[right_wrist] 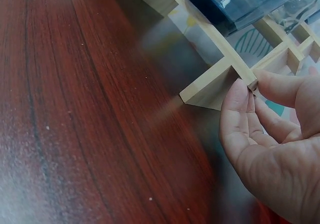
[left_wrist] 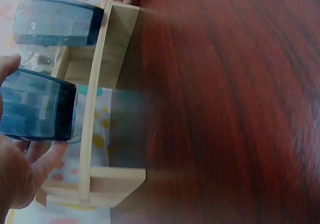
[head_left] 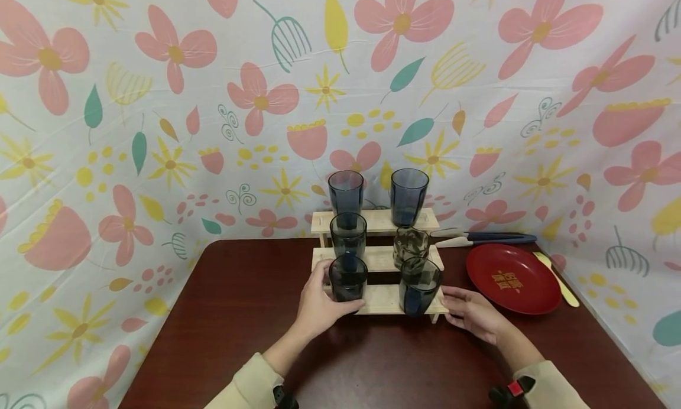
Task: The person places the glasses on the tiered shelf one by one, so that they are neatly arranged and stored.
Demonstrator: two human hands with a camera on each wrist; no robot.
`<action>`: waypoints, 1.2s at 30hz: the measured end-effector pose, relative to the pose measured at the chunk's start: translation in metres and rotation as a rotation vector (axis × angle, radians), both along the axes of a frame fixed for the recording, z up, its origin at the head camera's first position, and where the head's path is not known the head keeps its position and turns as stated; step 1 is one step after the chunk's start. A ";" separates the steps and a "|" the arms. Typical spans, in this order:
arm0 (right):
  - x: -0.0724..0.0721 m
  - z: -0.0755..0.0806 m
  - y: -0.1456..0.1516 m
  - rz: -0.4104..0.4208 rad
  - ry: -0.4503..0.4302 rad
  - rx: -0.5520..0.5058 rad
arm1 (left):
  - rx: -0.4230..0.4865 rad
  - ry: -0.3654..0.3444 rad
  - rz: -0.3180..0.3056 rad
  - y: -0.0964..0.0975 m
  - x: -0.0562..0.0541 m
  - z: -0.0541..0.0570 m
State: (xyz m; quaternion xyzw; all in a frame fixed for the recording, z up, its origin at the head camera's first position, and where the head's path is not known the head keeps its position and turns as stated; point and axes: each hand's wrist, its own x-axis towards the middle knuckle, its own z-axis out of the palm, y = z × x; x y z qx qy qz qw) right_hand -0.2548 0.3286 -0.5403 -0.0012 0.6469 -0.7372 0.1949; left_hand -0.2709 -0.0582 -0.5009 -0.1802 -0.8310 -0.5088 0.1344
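A three-step wooden rack (head_left: pixel 384 299) stands on the table, with tinted glasses in two columns. My left hand (head_left: pixel 316 305) grips the front-left blue glass (head_left: pixel 348 285), thumb along its near side and fingers round the far side. In the left wrist view a narrow gap shows between this glass's base (left_wrist: pixel 67 114) and the lowest step (left_wrist: pixel 91 108). My right hand (head_left: pixel 473 314) pinches the right end of that step between thumb and fingertips, seen closely in the right wrist view. Near it stands the front-right blue glass (head_left: pixel 419 288), upright on the same step.
The middle step bears a tinted glass (head_left: pixel 348 237) and a patterned glass (head_left: pixel 411 249). Two blue glasses stand on top, left (head_left: pixel 346 193) and right (head_left: pixel 408 199). Rightward lie a red plate (head_left: pixel 537 279), a yellow fork (head_left: pixel 561 282) and blue-handled cutlery (head_left: pixel 505 239). A floral cloth (head_left: pixel 260 155) hangs behind.
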 end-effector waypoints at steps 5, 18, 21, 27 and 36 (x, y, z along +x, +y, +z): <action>0.001 0.001 -0.002 -0.004 -0.003 0.010 | 0.001 -0.017 -0.008 0.006 0.001 -0.003; 0.002 0.000 -0.001 -0.012 -0.008 0.011 | -0.001 -0.015 0.001 0.009 0.002 -0.009; 0.001 -0.001 -0.001 -0.017 -0.008 0.009 | -0.014 -0.009 0.012 0.010 0.003 -0.010; -0.001 -0.003 -0.001 -0.018 -0.007 0.010 | -0.029 -0.021 0.034 0.009 0.006 -0.013; 0.000 0.002 -0.003 -0.038 0.008 0.085 | 0.170 -0.056 -0.092 -0.004 0.008 -0.008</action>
